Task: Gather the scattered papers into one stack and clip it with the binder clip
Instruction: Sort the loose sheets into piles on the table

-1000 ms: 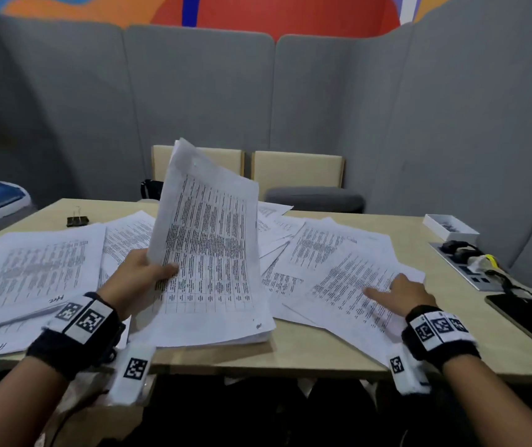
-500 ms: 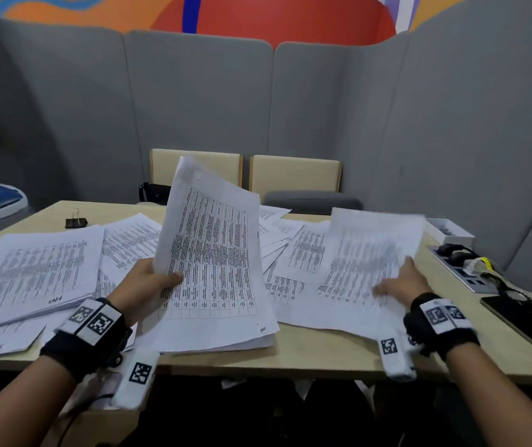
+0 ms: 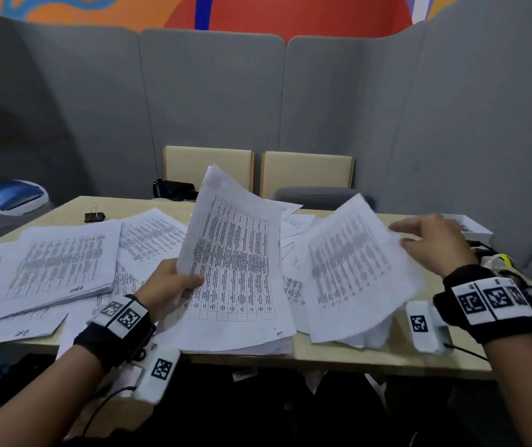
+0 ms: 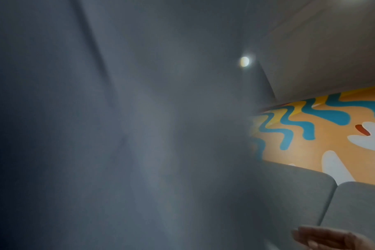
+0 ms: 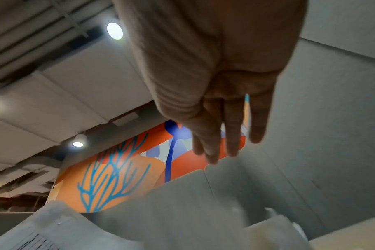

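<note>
With the binder clip (image 3: 94,217) lying beyond the sheets on the table (image 3: 338,354), the left hand (image 3: 167,285) is gripping a limp, slippery stack (image 3: 235,279) by its edge while the right hand (image 3: 432,246), fingers straight, is lifting floppy sheets (image 3: 351,272) beside it.

Dim ceiling light, blurred wrist views

My left wrist view was mostly filled by a blurred grey sheet (image 4: 118,135), so I couldn't see the left hand's fingers there. The raised sheaf (image 3: 351,269) at my right hand (image 3: 432,243) was smeared, its print unreadable and the grip unclear.
</note>
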`<state>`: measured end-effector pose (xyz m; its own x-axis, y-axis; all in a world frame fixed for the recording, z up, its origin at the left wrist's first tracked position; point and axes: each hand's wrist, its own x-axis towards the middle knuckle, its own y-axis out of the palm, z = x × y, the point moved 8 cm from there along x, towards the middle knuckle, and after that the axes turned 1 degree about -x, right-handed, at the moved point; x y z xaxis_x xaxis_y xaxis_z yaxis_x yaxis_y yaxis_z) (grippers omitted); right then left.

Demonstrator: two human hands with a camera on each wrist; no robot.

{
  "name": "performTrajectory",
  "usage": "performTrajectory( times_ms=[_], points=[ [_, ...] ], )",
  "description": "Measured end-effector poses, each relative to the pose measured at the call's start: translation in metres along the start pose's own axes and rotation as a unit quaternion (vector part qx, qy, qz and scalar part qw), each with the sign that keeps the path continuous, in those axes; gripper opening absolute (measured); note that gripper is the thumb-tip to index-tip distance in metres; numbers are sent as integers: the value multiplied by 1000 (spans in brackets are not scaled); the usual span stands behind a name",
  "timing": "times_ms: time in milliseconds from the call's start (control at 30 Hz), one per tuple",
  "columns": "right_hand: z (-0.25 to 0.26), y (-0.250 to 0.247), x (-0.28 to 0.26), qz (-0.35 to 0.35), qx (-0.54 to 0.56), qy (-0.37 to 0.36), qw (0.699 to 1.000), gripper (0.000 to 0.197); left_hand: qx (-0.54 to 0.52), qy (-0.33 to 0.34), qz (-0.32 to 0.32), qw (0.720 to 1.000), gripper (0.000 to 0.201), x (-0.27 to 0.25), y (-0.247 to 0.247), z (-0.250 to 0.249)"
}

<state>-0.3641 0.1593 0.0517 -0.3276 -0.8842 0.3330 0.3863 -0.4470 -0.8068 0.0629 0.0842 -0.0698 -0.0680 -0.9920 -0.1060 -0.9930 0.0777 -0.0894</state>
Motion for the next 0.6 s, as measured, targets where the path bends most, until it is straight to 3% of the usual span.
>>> performTrajectory(
  times_ms=[67, 100, 200, 300, 400, 467, 600],
  points=[
    [-7, -4, 3, -38, 26, 8, 999, 20, 14, 2, 0, 1000, 22, 1, 1, 1],
    [-9, 0, 4, -34, 29, 13, 999, 26, 20, 3, -1, 1000, 18, 0, 1, 2],
    [-25, 43, -2, 64, 13, 66, 996, 57, 38, -2, 0, 999, 13, 1, 3, 7],
    [-61, 105, -14, 194, -55, 127, 971, 81, 57, -11, 2, 998, 14, 2, 3, 11],
    [-84, 133, -17, 242, -116, 153, 951, 104, 79, -21, 8, 997, 9, 3, 3, 14],
    [-85, 142, -15, 250, -98, 156, 951, 97, 95, -18, 6, 995, 5, 2, 5, 14],
    [-81, 150, -10, 255, 61, 183, 947, 55, 98, -17, 5, 995, 13, 1, 6, 16]
  ],
)
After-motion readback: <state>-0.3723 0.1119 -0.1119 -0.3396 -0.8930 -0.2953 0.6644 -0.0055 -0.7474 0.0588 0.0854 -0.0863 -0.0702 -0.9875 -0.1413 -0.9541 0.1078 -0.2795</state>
